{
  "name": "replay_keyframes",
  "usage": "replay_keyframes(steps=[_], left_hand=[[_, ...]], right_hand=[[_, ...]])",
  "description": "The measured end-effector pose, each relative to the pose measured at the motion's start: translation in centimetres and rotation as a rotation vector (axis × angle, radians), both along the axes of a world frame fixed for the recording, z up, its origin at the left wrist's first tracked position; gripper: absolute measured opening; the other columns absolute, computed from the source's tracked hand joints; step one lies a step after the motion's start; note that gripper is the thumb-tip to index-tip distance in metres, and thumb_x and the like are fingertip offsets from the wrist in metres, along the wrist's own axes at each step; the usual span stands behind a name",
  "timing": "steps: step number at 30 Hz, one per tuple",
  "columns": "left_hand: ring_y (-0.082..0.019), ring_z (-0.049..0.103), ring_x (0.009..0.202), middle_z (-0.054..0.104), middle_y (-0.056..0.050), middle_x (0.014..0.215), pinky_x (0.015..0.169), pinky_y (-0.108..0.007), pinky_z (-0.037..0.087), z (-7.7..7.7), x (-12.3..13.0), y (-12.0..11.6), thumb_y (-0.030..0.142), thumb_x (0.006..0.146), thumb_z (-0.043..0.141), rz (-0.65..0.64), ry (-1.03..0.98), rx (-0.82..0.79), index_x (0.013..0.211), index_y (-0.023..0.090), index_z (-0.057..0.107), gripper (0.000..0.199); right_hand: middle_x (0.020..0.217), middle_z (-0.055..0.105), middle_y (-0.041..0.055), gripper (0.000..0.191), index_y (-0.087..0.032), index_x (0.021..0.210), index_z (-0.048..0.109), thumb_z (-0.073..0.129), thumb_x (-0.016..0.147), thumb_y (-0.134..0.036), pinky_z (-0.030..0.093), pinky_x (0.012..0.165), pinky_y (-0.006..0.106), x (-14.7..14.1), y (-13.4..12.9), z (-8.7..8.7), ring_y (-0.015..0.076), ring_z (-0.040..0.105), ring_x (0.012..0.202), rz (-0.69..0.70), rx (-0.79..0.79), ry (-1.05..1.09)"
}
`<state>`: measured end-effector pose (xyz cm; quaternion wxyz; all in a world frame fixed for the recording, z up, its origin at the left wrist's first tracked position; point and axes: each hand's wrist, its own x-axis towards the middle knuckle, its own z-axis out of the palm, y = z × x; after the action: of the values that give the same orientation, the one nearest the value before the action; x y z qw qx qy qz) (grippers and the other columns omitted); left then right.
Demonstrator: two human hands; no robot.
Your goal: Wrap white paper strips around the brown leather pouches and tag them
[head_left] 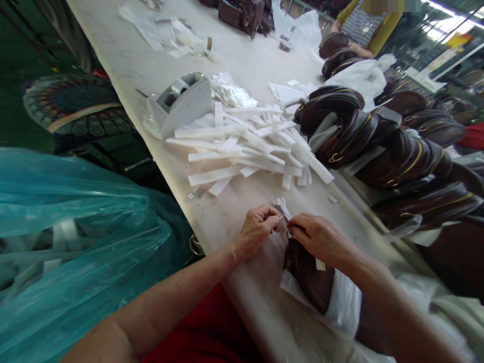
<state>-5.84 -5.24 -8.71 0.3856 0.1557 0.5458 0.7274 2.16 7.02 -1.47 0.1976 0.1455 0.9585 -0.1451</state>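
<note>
The left hand (261, 225) and right hand (315, 236) pinched a small, indistinct piece (285, 216) atop a dark-brown leather bag (312, 282), probably for fine control.

On the table (223, 222), strips (242, 128) lie beyond one bag (312, 282), between tape dispenser (189, 108) and other bags (348, 133).

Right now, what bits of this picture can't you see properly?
All in the head view:
Whatever is between the fingertips of the left hand and right hand: too small, mostly hidden by them.
The brown leather piece: partly covered by the right hand.
The teal sack: cut off by the left edge; its cloudy plastic blurs what's inside.
The far person: cut off by the top edge.
</note>
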Motion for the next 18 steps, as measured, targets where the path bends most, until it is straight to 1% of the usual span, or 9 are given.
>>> replay_keyframes(steps=[10,15,18], left_hand=[[-0.008,0.047,0.053,0.054,0.001,0.057,0.053,-0.02,0.037,0.05,0.02,-0.01,0.026,0.069,0.054,-0.011,0.002,0.0,0.071,0.013,0.061,0.015],[-0.008,0.047,0.053,0.055,0.001,0.057,0.052,-0.02,0.037,-0.07,0.02,0.07,0.026,0.068,0.055,-0.003,-0.001,0.016,0.068,0.012,0.06,0.014],[-0.008,0.047,0.05,0.055,0.001,0.055,0.049,-0.018,0.035,0.09,-0.01,0.01,0.027,0.069,0.055,-0.036,-0.016,0.015,0.069,0.012,0.059,0.015]], right_hand=[[0.09,0.068,0.0046,0.022,-0.019,0.092,0.067,0.045,0.086,-0.021,0.038,0.07,0.024,0.2,-0.34,-0.37,0.0168,0.061,0.082,-0.025,0.025,0.018],[0.086,0.068,0.0042,0.022,-0.019,0.09,0.066,0.045,0.085,-0.019,0.037,0.068,0.023,0.15,-0.45,-0.23,0.0154,0.061,0.079,-0.034,0.061,0.016],[0.085,0.068,0.0048,0.022,-0.018,0.09,0.066,0.045,0.086,-0.019,0.037,0.068,0.023,0.08,-0.51,-0.12,0.0155,0.061,0.078,-0.069,0.09,0.001]])
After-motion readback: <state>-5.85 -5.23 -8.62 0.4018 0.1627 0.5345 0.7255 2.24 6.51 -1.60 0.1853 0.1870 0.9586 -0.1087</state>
